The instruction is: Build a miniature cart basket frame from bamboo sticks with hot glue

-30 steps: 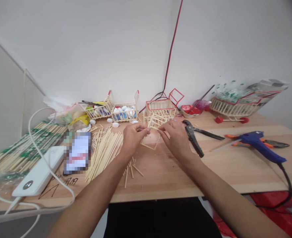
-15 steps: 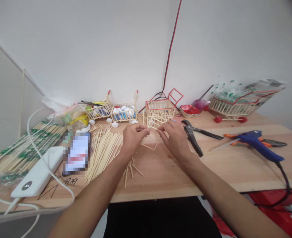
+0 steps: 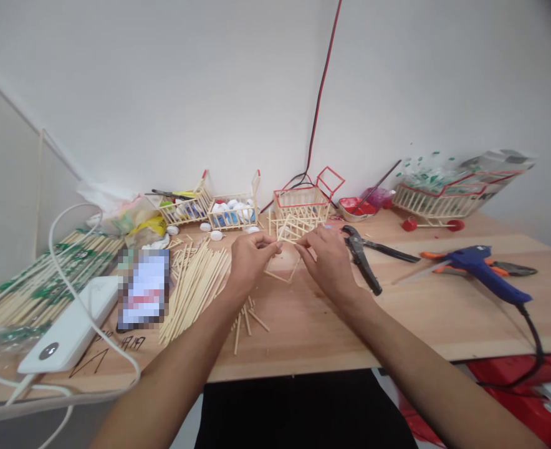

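My left hand is closed, thumb and forefinger pinching the left side of a small frame of thin wooden sticks. On the other side my right hand pinches the same frame with its fingertips. The frame's near corner hangs just over the table; fingers cover part of its far side. Right behind the hands lies a lattice of pale sticks, in front of a small stick basket cart with red trim. Loose cut sticks lie left of my left hand.
A black-handled cutter, a blue glue gun and orange pliers lie to the right. Behind stand stick carts and a red paint dish. A phone, white power bank and bundled sticks are left.
Both hands keep the same pinch on the stick frame and barely move. The whole view has shifted very slightly.
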A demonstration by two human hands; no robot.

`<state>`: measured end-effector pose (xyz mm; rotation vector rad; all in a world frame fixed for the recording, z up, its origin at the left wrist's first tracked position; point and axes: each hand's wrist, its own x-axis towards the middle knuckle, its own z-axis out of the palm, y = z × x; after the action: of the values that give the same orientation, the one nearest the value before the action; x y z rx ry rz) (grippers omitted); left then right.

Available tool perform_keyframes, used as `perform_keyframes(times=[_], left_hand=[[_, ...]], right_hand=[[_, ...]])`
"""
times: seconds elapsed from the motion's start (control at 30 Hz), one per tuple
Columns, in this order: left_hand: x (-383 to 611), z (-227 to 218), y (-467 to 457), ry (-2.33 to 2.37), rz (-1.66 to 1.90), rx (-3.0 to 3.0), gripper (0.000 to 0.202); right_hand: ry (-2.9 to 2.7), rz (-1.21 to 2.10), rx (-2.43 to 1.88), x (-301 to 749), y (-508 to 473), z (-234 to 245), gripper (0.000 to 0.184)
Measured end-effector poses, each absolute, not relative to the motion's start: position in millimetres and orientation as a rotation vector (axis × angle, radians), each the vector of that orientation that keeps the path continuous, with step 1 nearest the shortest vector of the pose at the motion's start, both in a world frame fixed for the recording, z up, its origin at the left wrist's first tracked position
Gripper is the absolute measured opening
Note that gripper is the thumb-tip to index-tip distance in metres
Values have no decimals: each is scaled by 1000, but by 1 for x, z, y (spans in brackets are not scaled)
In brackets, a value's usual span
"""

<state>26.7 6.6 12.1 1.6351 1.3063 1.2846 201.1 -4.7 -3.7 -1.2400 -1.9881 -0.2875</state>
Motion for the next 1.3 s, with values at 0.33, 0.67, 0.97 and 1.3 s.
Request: perform_keyframes(times=[0.33, 0.67, 0.97, 1.3], left_hand=[[28, 13, 6, 1344, 1280, 1656, 14], [27, 11, 8, 1366, 1260, 1640, 13], [26, 11, 8, 1347, 1277, 1618, 15], [24, 14, 8, 1389, 1254, 1635, 14]], right_hand=[[-2007, -314, -1226, 200, -3, -7, 15], [-2035, -369, -1259, 201, -3, -6, 16], [-1945, -237, -1202, 202, -7, -1, 13], [-1842, -121, -1060, 203, -10, 1, 13]])
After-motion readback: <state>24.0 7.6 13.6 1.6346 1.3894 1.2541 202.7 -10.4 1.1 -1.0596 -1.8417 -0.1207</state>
